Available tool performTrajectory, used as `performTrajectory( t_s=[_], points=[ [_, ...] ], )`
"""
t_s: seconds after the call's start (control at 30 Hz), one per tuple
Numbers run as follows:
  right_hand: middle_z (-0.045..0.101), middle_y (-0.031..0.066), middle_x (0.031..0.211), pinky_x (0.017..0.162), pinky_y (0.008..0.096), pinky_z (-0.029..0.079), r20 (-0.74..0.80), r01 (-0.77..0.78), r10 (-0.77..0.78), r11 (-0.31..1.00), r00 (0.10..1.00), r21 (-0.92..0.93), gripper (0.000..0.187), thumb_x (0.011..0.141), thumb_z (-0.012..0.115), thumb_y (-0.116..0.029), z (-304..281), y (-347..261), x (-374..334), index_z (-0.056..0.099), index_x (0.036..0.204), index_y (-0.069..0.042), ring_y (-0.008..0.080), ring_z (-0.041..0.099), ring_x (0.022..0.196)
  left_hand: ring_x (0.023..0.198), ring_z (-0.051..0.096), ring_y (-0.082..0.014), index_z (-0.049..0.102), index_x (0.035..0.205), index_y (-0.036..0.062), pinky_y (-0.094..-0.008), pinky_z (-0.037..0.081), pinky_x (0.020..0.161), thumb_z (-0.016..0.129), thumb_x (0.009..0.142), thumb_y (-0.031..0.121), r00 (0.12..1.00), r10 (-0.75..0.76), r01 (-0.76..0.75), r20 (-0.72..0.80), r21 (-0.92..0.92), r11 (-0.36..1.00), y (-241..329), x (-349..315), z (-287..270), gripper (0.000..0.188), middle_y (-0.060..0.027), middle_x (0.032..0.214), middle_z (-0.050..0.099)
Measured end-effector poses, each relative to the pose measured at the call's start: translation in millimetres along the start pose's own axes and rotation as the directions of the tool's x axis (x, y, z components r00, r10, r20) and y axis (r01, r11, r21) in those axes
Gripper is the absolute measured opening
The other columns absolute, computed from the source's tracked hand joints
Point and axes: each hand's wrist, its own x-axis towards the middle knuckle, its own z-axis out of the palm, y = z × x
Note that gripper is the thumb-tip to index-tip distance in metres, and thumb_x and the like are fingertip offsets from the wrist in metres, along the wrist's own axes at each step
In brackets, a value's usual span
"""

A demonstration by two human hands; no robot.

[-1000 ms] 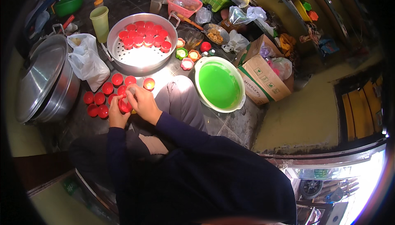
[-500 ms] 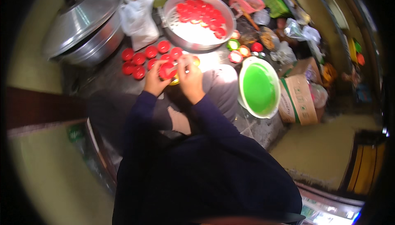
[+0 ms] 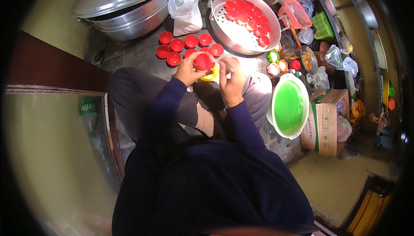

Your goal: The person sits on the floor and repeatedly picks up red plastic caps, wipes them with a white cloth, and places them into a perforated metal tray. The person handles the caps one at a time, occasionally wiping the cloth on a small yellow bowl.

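Note:
My left hand [image 3: 189, 70] grips a small red cup [image 3: 204, 61] by its rim, with the cup's inside tilted into view. Close beside it, my right hand [image 3: 232, 83] has its fingers drawn together; whether they pinch something is too bright and blurred to see. A yellow container [image 3: 211, 76] shows partly below the cup, between my hands. Several more red cups [image 3: 177, 45] stand loosely grouped on the dark tiles just beyond my left hand. Farther off, a round perforated metal steamer tray [image 3: 218, 32] carries many red cups, packed toward its far and right side.
To my right stands a pale basin [image 3: 305, 106] of bright green liquid, beside a cardboard box [image 3: 326, 124]. A large lidded metal pot [image 3: 133, 22] and a white plastic bag [image 3: 186, 14] are at the far left. Small flower-shaped moulds [image 3: 273, 68] lie by the tray.
The whole view has shifted, so things sit lower and farther right. The red cup stays in my left hand, and my right hand has moved slightly away from it.

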Motion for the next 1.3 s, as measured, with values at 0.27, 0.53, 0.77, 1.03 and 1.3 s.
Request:
performTrajectory(
  t_s=[0.27,0.53,0.77,1.03,1.3],
  points=[
    [0.063,0.0123,0.085,0.057,0.0302,0.049,0.122,0.092,-0.083,0.994,0.989,-0.064,0.011,0.086,0.062,-0.002,-1.2,1.5,4.8,0.059,0.095,0.001,0.0234,0.061,0.065,0.100,0.061,-0.0131,0.055,0.117,0.0070,-0.0282,0.051,0.085,0.079,0.066,0.004,0.998,0.040,-0.034,-0.040,0.145,0.989,7.9,1.6,4.9,0.056,-0.0051,0.107,0.063],
    [0.063,0.0128,0.075,0.058,0.0324,0.047,0.075,-0.235,0.241,0.969,0.968,-0.076,0.008,0.091,0.056,-0.008,7.8,10.8,8.4,0.057,0.093,0.000,0.0211,0.061,0.063,0.099,0.063,-0.0281,0.055,0.113,0.0056,-0.0340,0.051,0.083,0.080,0.064,0.008,0.965,0.262,-0.224,-0.031,0.430,0.875,13.4,0.8,6.7,0.055,-0.0118,0.106,0.063],
    [0.061,0.0059,0.067,0.049,0.0236,0.043,0.055,-0.593,0.599,0.768,0.799,0.242,0.017,0.096,0.051,-0.019,5.0,45.3,8.5,0.058,0.092,-0.004,0.0104,0.054,0.052,0.104,0.059,-0.0305,0.055,0.113,0.0058,-0.0370,0.048,0.088,0.080,0.063,0.008,0.936,0.350,-0.287,-0.050,0.467,0.836,14.2,1.1,4.2,0.055,-0.0123,0.109,0.061],
    [0.063,0.0131,0.078,0.054,0.0312,0.047,0.058,-0.079,0.088,0.987,0.994,-0.142,0.010,0.090,0.058,-0.009,-7.0,11.3,16.9,0.058,0.095,-0.001,0.0235,0.062,0.062,0.104,0.060,-0.0278,0.054,0.115,0.0065,-0.0352,0.049,0.086,0.078,0.065,0.006,0.958,0.286,-0.242,-0.033,0.448,0.861,13.8,0.7,4.8,0.056,-0.0125,0.111,0.061],
    [0.064,0.0113,0.084,0.066,0.0320,0.049,0.070,0.158,-0.154,0.986,0.986,-0.051,0.010,0.086,0.060,-0.001,-14.1,0.0,7.7,0.058,0.096,0.000,0.0253,0.062,0.071,0.111,0.057,-0.0186,0.046,0.126,0.0005,-0.0319,0.047,0.094,0.078,0.072,0.003,0.998,0.042,-0.043,-0.039,-0.027,0.999,6.7,1.2,4.1,0.062,-0.0124,0.121,0.057]
  ],
)
